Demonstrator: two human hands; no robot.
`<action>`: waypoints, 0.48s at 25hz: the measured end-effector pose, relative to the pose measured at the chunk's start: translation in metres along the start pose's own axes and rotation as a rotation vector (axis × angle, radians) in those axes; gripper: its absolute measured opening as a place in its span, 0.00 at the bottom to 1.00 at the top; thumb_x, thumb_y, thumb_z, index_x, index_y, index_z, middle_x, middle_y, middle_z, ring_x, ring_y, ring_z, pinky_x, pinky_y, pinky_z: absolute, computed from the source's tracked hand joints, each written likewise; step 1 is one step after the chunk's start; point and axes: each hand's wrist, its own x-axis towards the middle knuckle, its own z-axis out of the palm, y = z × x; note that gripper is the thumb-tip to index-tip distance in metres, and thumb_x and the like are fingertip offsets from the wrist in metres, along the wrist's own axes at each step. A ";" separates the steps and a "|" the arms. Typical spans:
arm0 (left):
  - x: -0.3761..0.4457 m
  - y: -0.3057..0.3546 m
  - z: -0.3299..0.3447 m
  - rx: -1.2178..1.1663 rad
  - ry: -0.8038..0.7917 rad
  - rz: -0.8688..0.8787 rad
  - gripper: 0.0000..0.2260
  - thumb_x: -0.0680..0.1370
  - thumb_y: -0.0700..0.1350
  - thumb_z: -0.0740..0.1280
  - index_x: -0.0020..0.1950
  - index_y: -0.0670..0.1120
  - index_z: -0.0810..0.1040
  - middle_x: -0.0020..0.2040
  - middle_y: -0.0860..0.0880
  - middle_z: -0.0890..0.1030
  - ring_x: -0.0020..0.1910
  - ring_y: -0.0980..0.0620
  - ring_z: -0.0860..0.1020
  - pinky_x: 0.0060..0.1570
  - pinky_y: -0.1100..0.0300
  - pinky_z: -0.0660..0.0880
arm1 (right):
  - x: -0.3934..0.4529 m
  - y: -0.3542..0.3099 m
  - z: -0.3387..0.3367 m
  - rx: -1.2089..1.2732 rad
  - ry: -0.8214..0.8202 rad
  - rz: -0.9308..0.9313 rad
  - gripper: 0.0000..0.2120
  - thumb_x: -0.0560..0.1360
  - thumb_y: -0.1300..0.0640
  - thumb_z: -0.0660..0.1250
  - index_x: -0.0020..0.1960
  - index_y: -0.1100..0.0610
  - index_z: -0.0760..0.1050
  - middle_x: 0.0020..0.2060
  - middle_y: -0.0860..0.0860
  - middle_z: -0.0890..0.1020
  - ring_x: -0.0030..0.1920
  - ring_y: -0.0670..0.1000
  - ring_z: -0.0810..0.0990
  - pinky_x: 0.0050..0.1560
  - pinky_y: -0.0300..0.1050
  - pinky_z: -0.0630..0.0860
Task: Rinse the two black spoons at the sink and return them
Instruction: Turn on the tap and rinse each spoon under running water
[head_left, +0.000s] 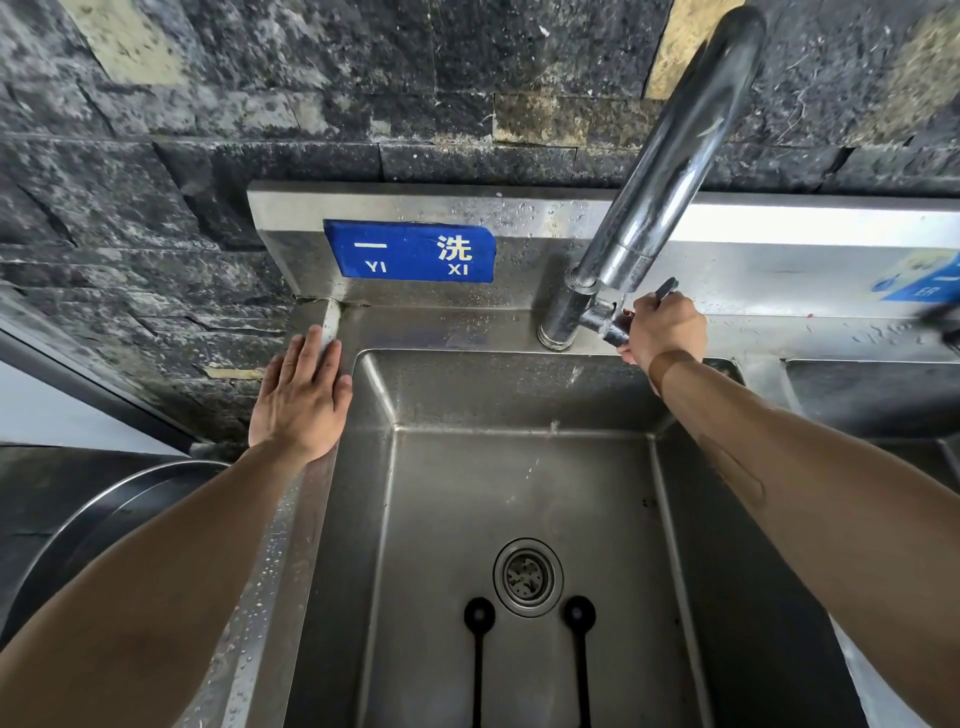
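Two black spoons lie side by side on the floor of the steel sink (374, 467), bowls toward the drain: the left spoon (478, 654) and the right spoon (581, 649). Their handles run down out of view. My right hand (662, 327) is closed around the tap handle (666, 287) at the base of the tall chrome faucet (660, 176). My left hand (301, 400) rests flat, fingers apart, on the sink's left rim. No water stream is visible.
A round drain strainer (528, 577) sits between the spoon bowls. A blue sign (410, 252) is fixed to the steel backsplash. A second basin (872, 395) lies to the right. A large steel bowl (104, 525) stands at the lower left beside a dark stone wall.
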 end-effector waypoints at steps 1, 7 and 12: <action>0.000 0.000 0.000 0.000 -0.001 0.000 0.25 0.83 0.54 0.48 0.79 0.46 0.56 0.81 0.47 0.48 0.80 0.46 0.49 0.78 0.48 0.48 | 0.000 0.000 0.000 -0.001 0.000 0.001 0.18 0.82 0.50 0.53 0.51 0.61 0.75 0.50 0.64 0.84 0.48 0.66 0.84 0.54 0.62 0.81; 0.000 0.001 -0.002 0.005 -0.008 -0.001 0.26 0.83 0.54 0.47 0.79 0.47 0.54 0.81 0.47 0.47 0.80 0.47 0.48 0.78 0.49 0.47 | 0.001 0.001 0.000 -0.011 -0.002 -0.002 0.17 0.82 0.50 0.52 0.50 0.61 0.74 0.49 0.63 0.84 0.48 0.65 0.84 0.54 0.61 0.81; 0.000 0.000 -0.002 0.002 -0.010 -0.003 0.26 0.83 0.54 0.47 0.79 0.46 0.55 0.81 0.47 0.47 0.80 0.46 0.48 0.78 0.48 0.47 | 0.001 0.001 0.000 -0.011 0.005 -0.018 0.16 0.82 0.50 0.52 0.49 0.59 0.73 0.49 0.63 0.84 0.47 0.65 0.84 0.54 0.61 0.81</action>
